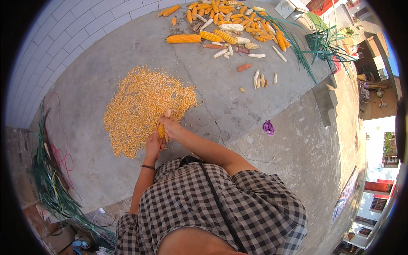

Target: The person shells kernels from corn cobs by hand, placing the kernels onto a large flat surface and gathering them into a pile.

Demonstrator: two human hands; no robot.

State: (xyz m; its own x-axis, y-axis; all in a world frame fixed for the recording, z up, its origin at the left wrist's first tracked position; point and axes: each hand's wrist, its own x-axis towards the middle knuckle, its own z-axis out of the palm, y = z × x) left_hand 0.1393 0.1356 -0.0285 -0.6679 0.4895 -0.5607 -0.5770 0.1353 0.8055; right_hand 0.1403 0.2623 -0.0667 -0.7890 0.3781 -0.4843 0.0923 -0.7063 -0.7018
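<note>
My left hand is closed around the lower part of a yellow corn cob, at the near right edge of a spread of loose corn kernels. Beside it, my right hand grips a pale, bare corncob whose tip sticks out past the fingers. The bare cob lies against the yellow one, and both hands are close together. My fingers partly hide both cobs.
Many yellow ears are heaped at the far side, with stripped cobs near them. A crumpled purple wrapper lies to the right. Green plastic strapping lies at the left, more at the far right. A tiled wall bounds the far left.
</note>
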